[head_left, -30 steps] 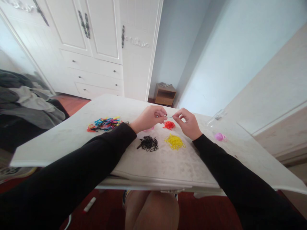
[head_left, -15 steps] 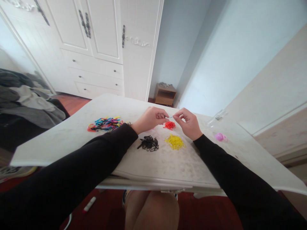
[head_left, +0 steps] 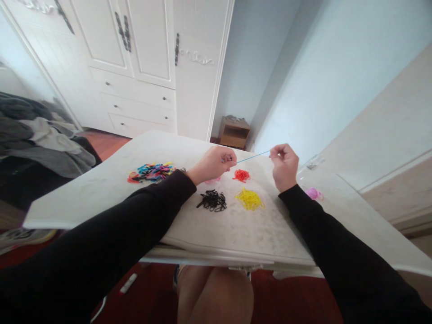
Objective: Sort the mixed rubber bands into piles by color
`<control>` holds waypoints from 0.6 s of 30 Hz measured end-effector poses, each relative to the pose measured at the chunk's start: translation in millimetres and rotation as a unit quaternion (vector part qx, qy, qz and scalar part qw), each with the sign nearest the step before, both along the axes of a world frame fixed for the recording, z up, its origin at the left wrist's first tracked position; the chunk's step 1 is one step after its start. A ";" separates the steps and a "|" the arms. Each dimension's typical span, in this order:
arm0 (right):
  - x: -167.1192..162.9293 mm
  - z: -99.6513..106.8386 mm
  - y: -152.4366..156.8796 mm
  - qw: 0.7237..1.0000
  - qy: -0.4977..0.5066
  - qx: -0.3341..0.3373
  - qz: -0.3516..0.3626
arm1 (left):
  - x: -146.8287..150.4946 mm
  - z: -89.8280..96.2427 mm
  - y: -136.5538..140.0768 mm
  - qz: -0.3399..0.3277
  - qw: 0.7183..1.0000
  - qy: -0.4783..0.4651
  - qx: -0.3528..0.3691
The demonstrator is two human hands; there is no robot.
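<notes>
A thin blue rubber band point(head_left: 253, 157) is stretched taut between my two hands above the table. My left hand point(head_left: 218, 163) pinches its left end, and my right hand point(head_left: 284, 165) grips the other end, higher and to the right. Below the band lies a small pile of red rubber bands point(head_left: 241, 175). Nearer to me are a yellow pile point(head_left: 249, 199) and a black pile point(head_left: 212, 200). Some pink bands point(head_left: 213, 180) show partly behind my left wrist. A mixed pile of many colours point(head_left: 151, 172) lies left of my left forearm.
The white table point(head_left: 216, 234) spans the view. On its right side are a pink object point(head_left: 313, 193) and a clear container point(head_left: 314, 162), partly hidden by my right hand. Clothes point(head_left: 50, 144) are heaped at the left. A white wardrobe point(head_left: 145, 103) and a small wooden cabinet point(head_left: 235, 133) stand behind.
My right hand has moved right and slightly up, away from my left hand. The band between them has been pulled out long, and my left hand has stayed nearly in place.
</notes>
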State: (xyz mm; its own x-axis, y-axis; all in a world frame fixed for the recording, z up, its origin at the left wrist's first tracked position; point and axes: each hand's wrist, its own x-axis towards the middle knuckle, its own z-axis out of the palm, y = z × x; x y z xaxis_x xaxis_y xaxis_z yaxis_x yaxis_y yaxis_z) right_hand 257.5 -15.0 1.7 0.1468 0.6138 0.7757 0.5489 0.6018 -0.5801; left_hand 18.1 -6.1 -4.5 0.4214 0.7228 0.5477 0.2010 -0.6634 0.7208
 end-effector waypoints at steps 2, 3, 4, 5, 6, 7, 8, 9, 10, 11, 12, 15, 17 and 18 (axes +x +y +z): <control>3.1 -1.6 3.7 1.000 0.022 0.010 -0.016 | 1.5 0.0 -0.6 0.005 1.000 -0.002 -0.001; 2.0 -2.7 3.7 1.000 0.010 -0.009 0.001 | 2.4 -0.5 -1.0 0.007 1.000 -0.003 -0.002; -0.4 -3.7 2.8 0.999 -0.006 -0.025 0.023 | 2.9 -1.3 -0.9 0.010 1.000 -0.006 -0.003; -3.5 -4.6 1.3 0.998 -0.021 -0.040 0.045 | 2.8 -2.2 -0.3 0.016 1.000 -0.011 -0.004; -6.5 -5.0 -0.3 0.997 -0.025 -0.048 0.059 | 1.7 -3.0 1.1 0.026 0.999 -0.021 -0.008; -8.8 -5.0 -1.7 0.996 -0.021 -0.049 0.066 | -0.6 -3.7 3.4 0.041 0.998 -0.034 -0.013; -10.0 -4.5 -2.6 0.996 -0.013 -0.047 0.068 | -4.1 -3.9 6.7 0.062 0.997 -0.050 -0.019; -10.0 -3.8 -2.9 0.997 -0.002 -0.043 0.066 | -8.5 -3.8 10.6 0.087 0.994 -0.068 -0.025; -9.0 -3.0 -2.7 0.997 0.007 -0.039 0.064 | -13.5 -3.5 15.2 0.115 0.989 -0.084 -0.032; -7.4 -2.3 -2.2 0.997 0.011 -0.038 0.063 | -18.9 -3.1 19.9 0.142 0.984 -0.097 -0.039; -5.7 -1.9 -1.5 0.997 0.013 -0.037 0.064 | -24.1 -2.8 24.4 0.165 0.980 -0.101 -0.044; -3.3 -2.6 -0.1 0.996 0.008 -0.042 0.075 | -35.7 -4.6 34.6 0.200 0.976 -0.071 -0.048; -4.7 -4.0 -0.4 0.996 -0.001 -0.048 0.082 | -38.8 -8.1 37.5 0.205 0.977 -0.035 -0.046; -5.8 -4.7 -0.8 0.995 -0.006 -0.051 0.084 | -39.2 -10.1 38.1 0.203 0.978 -0.016 -0.046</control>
State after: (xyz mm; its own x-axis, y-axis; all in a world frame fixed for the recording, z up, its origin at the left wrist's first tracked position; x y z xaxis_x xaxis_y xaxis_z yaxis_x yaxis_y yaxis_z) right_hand 251.7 -15.8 -3.0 0.0266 0.7044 0.7093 0.4521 0.6244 -0.6370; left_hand -21.1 32.1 -14.6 0.0727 0.8733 0.4817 0.4101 -0.4665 0.7837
